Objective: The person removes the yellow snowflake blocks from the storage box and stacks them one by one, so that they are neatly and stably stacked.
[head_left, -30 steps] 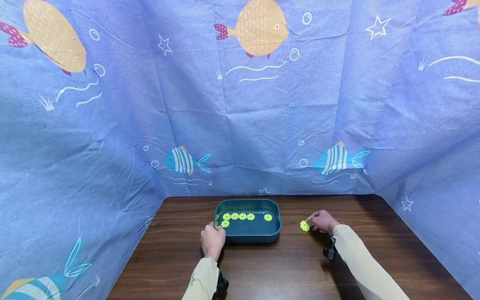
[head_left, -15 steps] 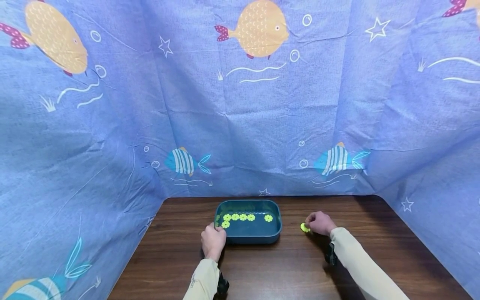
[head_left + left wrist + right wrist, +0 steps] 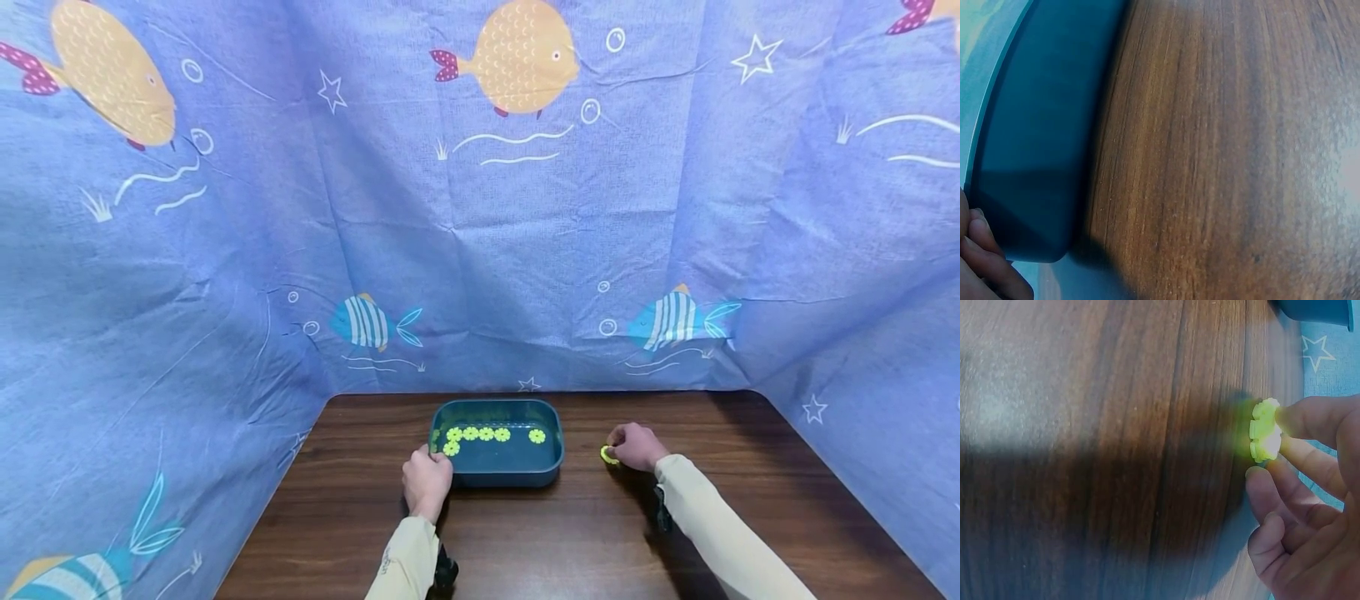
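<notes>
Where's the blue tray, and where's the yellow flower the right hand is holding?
Blue tray (image 3: pixel 506 481), head view, on its front wall.
Yellow flower (image 3: pixel 1265 432), right wrist view, middle of its visible side.

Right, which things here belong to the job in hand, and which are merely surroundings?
Apparently in the job:
blue-green tray, gripped by the left hand
yellow piece pinched by the right hand
flower pieces inside the tray

Apparently surroundings:
wooden table
fish-print cloth

Bare desk (image 3: pixel 540 533) lies between the right hand (image 3: pixel 637 447) and the blue tray (image 3: pixel 502 480), whose raised rim stands in the way. The left hand (image 3: pixel 427 483) blocks its near left corner. Fabric (image 3: pixel 510 250) walls the far side; room under the right hand is unclear.
</notes>
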Demonstrator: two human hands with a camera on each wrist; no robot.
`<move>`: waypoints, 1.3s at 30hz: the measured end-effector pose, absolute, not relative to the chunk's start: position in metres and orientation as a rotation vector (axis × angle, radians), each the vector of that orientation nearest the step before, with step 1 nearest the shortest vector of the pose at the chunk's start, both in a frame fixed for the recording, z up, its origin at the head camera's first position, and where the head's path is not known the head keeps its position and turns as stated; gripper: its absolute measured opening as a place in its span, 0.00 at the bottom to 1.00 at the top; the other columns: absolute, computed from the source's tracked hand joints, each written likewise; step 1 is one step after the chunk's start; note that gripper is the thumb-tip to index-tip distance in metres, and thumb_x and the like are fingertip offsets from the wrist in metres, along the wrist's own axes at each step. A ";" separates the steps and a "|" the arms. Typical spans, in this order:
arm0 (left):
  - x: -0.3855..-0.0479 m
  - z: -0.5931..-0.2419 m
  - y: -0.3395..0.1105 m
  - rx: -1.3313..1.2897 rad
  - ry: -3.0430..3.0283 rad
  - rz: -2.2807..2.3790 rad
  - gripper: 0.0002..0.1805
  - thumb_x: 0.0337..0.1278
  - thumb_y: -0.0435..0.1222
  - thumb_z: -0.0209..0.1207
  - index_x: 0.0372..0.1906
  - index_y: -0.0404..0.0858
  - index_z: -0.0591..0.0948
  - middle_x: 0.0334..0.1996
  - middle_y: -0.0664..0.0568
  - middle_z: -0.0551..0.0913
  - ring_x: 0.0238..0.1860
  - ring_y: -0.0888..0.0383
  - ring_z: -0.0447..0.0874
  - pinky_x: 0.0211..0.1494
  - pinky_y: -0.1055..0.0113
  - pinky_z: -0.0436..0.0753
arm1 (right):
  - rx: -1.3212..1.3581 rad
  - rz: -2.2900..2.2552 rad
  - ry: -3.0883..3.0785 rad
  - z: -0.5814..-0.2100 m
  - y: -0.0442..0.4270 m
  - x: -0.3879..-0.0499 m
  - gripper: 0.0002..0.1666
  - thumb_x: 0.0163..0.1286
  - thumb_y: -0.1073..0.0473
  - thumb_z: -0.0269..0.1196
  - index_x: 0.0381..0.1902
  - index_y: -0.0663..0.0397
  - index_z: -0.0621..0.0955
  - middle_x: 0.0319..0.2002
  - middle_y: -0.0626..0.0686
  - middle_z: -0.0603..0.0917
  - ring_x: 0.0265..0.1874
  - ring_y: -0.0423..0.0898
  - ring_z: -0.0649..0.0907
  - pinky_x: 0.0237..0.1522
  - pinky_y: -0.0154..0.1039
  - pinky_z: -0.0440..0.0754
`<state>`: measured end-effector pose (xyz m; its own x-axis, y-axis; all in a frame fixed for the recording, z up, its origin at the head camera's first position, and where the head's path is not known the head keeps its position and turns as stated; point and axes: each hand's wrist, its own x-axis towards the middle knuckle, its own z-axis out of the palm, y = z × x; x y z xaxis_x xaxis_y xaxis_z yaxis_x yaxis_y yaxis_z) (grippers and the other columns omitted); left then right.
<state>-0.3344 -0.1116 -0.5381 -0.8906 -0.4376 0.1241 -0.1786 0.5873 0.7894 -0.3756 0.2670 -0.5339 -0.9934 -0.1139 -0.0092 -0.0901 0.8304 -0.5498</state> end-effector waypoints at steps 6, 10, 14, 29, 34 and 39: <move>-0.334 -0.538 -0.111 0.500 -2.515 -1.206 0.11 0.59 0.34 0.53 0.36 0.34 0.84 0.36 0.35 0.87 0.37 0.39 0.85 0.42 0.43 0.81 | -0.159 -0.895 2.957 -0.532 0.267 -0.374 0.06 0.61 0.61 0.68 0.33 0.58 0.83 0.31 0.50 0.84 0.33 0.46 0.81 0.41 0.44 0.79; -0.334 -0.539 -0.112 0.495 -2.516 -1.204 0.10 0.59 0.34 0.52 0.33 0.34 0.82 0.35 0.36 0.87 0.36 0.39 0.85 0.41 0.43 0.81 | -0.156 -0.876 2.965 -0.531 0.267 -0.373 0.07 0.62 0.60 0.68 0.33 0.58 0.82 0.31 0.51 0.84 0.34 0.47 0.82 0.41 0.46 0.80; -0.334 -0.539 -0.112 0.490 -2.508 -1.209 0.09 0.59 0.34 0.52 0.27 0.36 0.79 0.31 0.38 0.86 0.32 0.41 0.83 0.36 0.45 0.80 | -0.180 -0.784 3.007 -0.532 0.265 -0.374 0.12 0.61 0.55 0.70 0.33 0.57 0.82 0.32 0.51 0.84 0.34 0.48 0.82 0.40 0.48 0.80; -0.333 -0.540 -0.111 0.472 -2.505 -1.210 0.10 0.58 0.33 0.51 0.21 0.38 0.73 0.25 0.41 0.83 0.27 0.45 0.79 0.32 0.49 0.77 | -0.251 -0.603 3.069 -0.534 0.253 -0.373 0.15 0.57 0.53 0.70 0.37 0.57 0.83 0.35 0.55 0.85 0.34 0.51 0.83 0.37 0.53 0.81; -0.333 -0.539 -0.111 0.473 -2.500 -1.200 0.10 0.58 0.34 0.51 0.22 0.38 0.74 0.27 0.40 0.84 0.29 0.43 0.81 0.33 0.47 0.78 | -0.244 -0.603 3.058 -0.536 0.253 -0.375 0.14 0.59 0.55 0.71 0.37 0.58 0.83 0.34 0.54 0.84 0.33 0.49 0.82 0.38 0.52 0.81; -0.333 -0.540 -0.112 0.474 -2.501 -1.197 0.10 0.58 0.34 0.51 0.23 0.37 0.75 0.29 0.38 0.85 0.31 0.41 0.83 0.35 0.45 0.79 | -0.225 -0.614 3.041 -0.534 0.252 -0.374 0.14 0.60 0.56 0.71 0.37 0.59 0.82 0.33 0.54 0.84 0.32 0.49 0.81 0.37 0.51 0.81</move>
<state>-0.3333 -0.1119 -0.5397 -0.8912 -0.4288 0.1477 -0.1540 0.5924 0.7908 -0.3741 0.2521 -0.5340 -0.9891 -0.1473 -0.0015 -0.1352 0.9117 -0.3881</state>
